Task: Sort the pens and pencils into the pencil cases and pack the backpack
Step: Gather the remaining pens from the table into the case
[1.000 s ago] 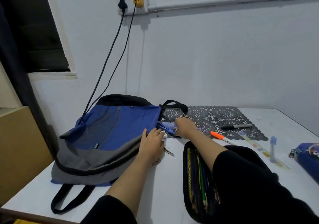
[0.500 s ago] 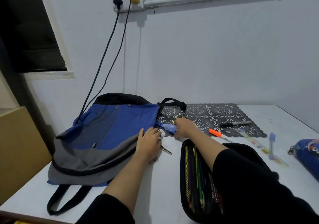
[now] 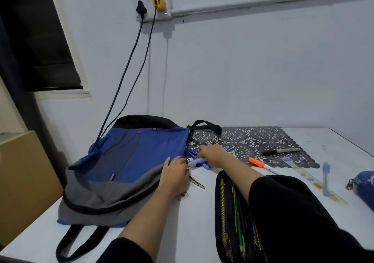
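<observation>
White table [image 3: 323,147]: had blue pens [image 3: 197,160] clutched in right hand [image 3: 214,155], lying left-right, ends beside flat, relaxed left hand [image 3: 175,174]; open pencil case [image 3: 222,202] down by near edge.

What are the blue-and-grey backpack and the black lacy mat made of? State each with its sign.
Blue-and-grey backpack: likely matte woven fabric; it slumps and creases softly. Black lacy table mat: probably moulded plastic or vinyl; crisp round cut-outs, lying flat.

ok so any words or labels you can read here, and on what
Nothing reads clearly.
Tag on the backpack: white letters, too blurred.
Black marker: barrel print, too small.
Ruler: markings blurred.
</observation>
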